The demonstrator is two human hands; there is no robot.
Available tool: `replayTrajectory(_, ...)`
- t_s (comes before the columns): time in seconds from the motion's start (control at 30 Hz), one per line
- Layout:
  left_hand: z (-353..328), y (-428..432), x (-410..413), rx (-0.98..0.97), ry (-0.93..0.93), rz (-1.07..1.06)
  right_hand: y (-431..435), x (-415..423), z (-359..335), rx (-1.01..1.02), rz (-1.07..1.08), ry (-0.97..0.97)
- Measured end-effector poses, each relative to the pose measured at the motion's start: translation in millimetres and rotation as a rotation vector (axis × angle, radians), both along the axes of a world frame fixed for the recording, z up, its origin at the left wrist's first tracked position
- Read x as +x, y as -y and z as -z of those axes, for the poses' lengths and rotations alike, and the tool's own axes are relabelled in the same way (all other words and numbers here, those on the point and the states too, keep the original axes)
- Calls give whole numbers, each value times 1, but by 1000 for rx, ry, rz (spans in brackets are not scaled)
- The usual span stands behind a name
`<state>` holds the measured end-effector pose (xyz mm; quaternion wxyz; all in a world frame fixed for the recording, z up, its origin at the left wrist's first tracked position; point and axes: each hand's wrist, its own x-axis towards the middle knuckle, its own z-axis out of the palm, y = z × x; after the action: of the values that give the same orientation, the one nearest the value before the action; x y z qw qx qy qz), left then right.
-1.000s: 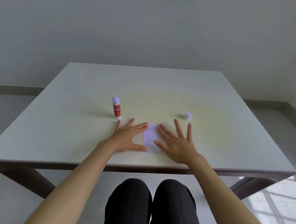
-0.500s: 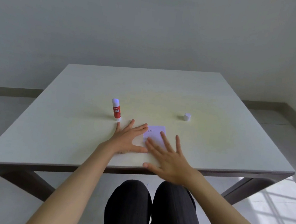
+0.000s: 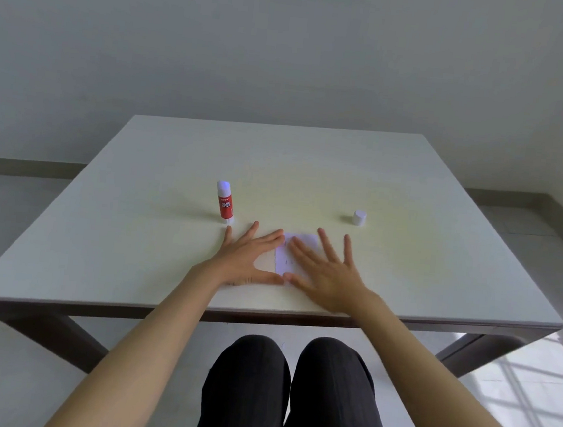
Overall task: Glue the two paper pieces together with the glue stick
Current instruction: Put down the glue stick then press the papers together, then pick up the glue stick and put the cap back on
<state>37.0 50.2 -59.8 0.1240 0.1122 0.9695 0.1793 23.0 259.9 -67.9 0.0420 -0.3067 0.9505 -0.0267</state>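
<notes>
Pale square table [image 3: 134,226] fills the middle of the view, its top matte off-white with a faint yellowish patch at centre, dark legs angled out beneath at 8 and 4 o'clock. Plain grey wall [image 3: 289,49] from 10 through 2 o'clock, meeting a light tiled floor [image 3: 514,390] along a dark skirting board [image 3: 23,167]. Person's knees in black trousers [image 3: 290,393] at 6 o'clock, under the near table edge

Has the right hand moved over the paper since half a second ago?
Yes. The right hand has slid forward, away from the near table edge and further over the paper, towards the cap.
</notes>
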Motion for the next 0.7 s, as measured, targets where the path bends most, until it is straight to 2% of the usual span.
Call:
replayTrajectory(0.1, 0, 0, 0, -19, 3, 4, -6, -14, -4, 6, 121, 35)
replayTrajectory(0.23, 1, 1, 0, -24, -8, 8, 5, 3, 8, -26, 27, -19)
replayTrajectory(0.33, 3, 0, 2, -6, -28, 3, 3, 4, 9, -34, 40, -26)
replayTrajectory(0.4, 3, 1, 5, 53, -61, 10, 3, 4, 8, -33, 42, -35)
replayTrajectory(0.47, 3, 3, 10, 221, -163, -19, 3, 6, 8, -50, 36, -30)
replayTrajectory(0.53, 1, 8, 17, 480, -425, -204, 1, 7, 8, -82, 33, -35)
replayTrajectory(0.6, -5, 17, 21, 670, -709, -531, 0, 9, 7, -136, 42, -59)
replayTrajectory(0.63, -7, 22, 21, 712, -793, -687, 0, 10, 6, -178, 50, -64)
replayTrajectory(0.7, -9, 31, 11, 729, -797, -866, -1, 12, 4, -291, 70, -53)
